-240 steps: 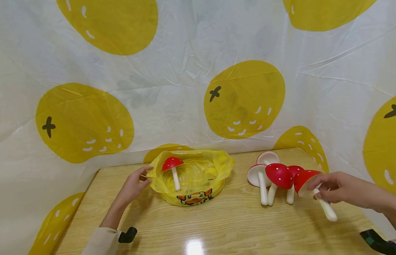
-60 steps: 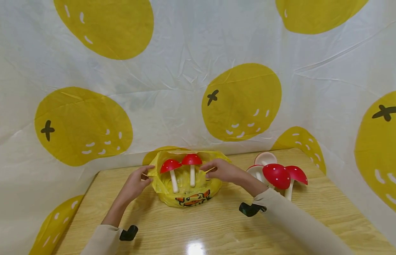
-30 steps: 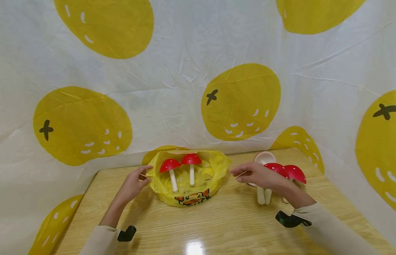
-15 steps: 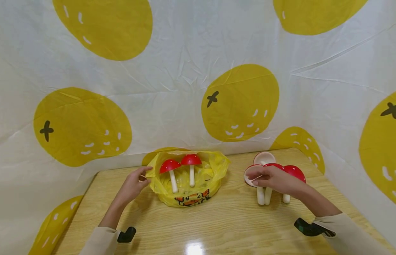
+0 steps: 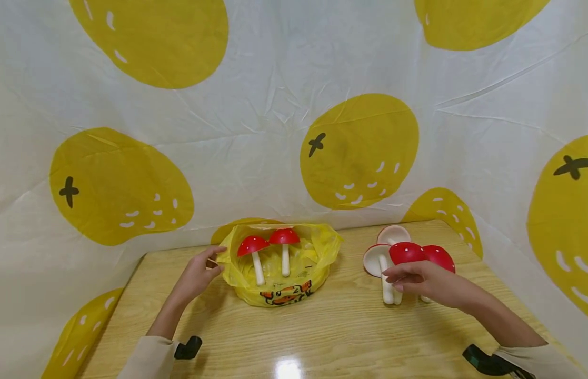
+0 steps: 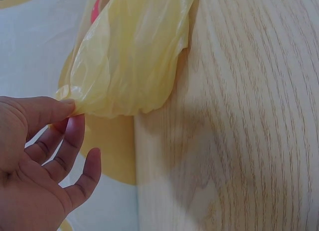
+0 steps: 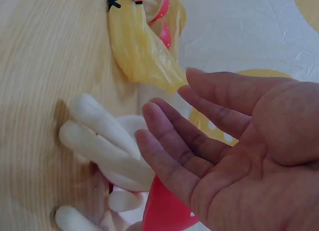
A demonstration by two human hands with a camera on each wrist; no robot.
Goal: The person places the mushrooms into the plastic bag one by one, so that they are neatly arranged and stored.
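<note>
My left hand [image 5: 197,275] pinches the left edge of the rim of a yellow plastic bag [image 5: 328,255] between thumb and finger. Its grip on the gathered plastic [image 6: 134,66] shows in the left wrist view. Two toy mushrooms, one on the left [image 5: 253,246] and one further right [image 5: 285,238], stand in the bag, with red white-dotted caps and white stems. My right hand [image 5: 428,281] is over several more mushrooms at the right, fingers apart and holding nothing. Beside its fingers are white stems [image 7: 102,126] and a red cap [image 7: 167,206]. The hand hides part of the pile.
The things stand on a wooden table [image 5: 294,337]. A white cloth with yellow fruit prints [image 5: 256,173] hangs behind and along both sides. In the pile, one mushroom [image 5: 373,259] shows its pale underside, and another [image 5: 394,233] lies behind it.
Eight seconds ago my right hand held a mushroom at the right; that second mushroom now stands in the bag. The right hand has moved back rightward over the pile. The left hand stays put.
</note>
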